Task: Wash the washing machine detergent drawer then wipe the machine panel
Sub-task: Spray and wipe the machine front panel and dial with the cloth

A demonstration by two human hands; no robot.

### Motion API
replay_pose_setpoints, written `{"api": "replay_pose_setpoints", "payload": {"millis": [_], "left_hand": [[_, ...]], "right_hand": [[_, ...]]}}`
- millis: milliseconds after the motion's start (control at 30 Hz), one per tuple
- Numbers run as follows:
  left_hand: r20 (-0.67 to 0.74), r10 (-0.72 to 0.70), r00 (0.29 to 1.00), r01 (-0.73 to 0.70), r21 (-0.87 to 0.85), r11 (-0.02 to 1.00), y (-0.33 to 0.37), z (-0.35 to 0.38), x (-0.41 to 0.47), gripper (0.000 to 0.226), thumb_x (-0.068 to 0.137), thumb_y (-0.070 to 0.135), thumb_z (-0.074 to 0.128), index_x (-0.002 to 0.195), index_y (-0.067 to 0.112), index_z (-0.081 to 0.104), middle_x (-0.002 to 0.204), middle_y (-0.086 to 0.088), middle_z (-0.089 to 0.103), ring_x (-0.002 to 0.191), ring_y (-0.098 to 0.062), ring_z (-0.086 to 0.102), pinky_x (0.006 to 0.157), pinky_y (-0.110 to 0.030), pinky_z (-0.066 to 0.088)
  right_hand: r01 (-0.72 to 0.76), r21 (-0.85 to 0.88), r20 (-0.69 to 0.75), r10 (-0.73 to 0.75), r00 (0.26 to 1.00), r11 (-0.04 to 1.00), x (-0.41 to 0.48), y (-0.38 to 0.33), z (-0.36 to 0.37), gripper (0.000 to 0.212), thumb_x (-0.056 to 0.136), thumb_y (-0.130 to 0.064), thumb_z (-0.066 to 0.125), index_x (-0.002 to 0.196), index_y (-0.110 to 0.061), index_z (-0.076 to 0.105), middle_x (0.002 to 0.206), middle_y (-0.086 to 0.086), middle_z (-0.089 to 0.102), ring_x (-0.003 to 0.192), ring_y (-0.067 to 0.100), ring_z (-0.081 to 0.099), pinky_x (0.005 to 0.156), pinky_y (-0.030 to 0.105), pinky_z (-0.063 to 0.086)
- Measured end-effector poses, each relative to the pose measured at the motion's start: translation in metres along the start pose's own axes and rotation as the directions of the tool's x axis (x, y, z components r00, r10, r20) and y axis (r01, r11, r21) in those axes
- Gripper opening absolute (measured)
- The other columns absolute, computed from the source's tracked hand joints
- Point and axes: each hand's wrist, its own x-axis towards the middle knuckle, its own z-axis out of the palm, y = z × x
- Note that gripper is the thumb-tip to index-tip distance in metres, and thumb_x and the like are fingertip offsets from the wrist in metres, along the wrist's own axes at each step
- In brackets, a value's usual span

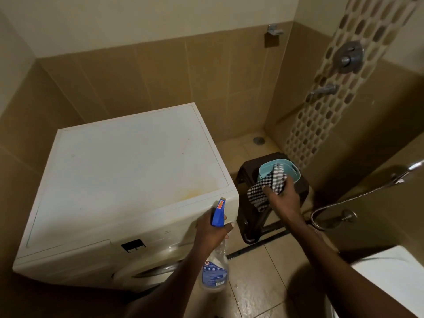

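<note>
The fingers of the left hand are curled tight round the neck of a clear spray bottle. Its blue trigger head points up and away, close to the front right corner of the washing machine. The fingers of the right hand grip a black-and-white checked cloth, thumb on top, with one end hanging below the hand. The cloth's other end lies over the edge of a light blue tub; whether cloth and tub touch cannot be told. The tub stands on a dark brown stool just beside the machine's right side. The machine's white top carries faint yellowish stains toward the front. Its panel runs along the upper front edge with a small dark display. At the panel's left end the detergent drawer looks pushed in flush. Beige tiles cover the floor and the lower walls. A round drain sits in the far corner, and a mosaic strip runs up the right wall behind a shower valve and a spout. A hand shower with a metal hose hangs on the right.
</note>
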Motion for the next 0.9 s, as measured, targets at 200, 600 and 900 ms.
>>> {"api": "replay_pose_setpoints", "payload": {"millis": [200,600,900], "left_hand": [[-0.02,-0.029,0.999,0.028,-0.054,0.998,-0.016,-0.014,-0.003,0.035,0.076,0.013,0.082,0.105,0.007,0.063,0.092,-0.009,0.07,0.051,-0.013,0.066,0.051,-0.012,0.051],[-0.123,-0.074,0.99,0.067,-0.062,0.996,-0.057,-0.073,-0.007,0.033,0.074,0.008,0.083,0.101,0.003,0.065,0.084,-0.004,0.069,0.051,-0.015,0.066,0.05,-0.016,0.052],[-0.122,-0.053,0.991,0.045,-0.068,0.997,-0.07,-0.078,-0.002,0.028,0.07,0.006,0.085,0.091,0.007,0.066,0.082,-0.011,0.071,0.062,-0.028,0.07,0.06,-0.034,0.06]], "right_hand": [[0.311,-0.303,0.112,-0.29,0.95,0.901,0.001,0.012,0.06,0.056,0.082,-0.018,0.069,0.132,-0.023,0.045,0.12,-0.003,0.059,0.108,0.014,0.056,0.089,0.031,0.05],[0.409,-0.671,0.2,-0.381,0.903,0.618,-0.022,0.035,0.135,0.05,0.094,-0.04,0.037,0.141,-0.023,0.041,0.152,0.015,0.031,0.142,0.039,0.023,0.115,0.055,0.024],[0.705,-0.588,0.481,-0.529,0.699,0.397,-0.057,0.035,0.156,0.044,0.09,-0.04,0.049,0.134,-0.035,0.046,0.146,-0.001,0.045,0.138,0.025,0.035,0.111,0.045,0.03]]}}
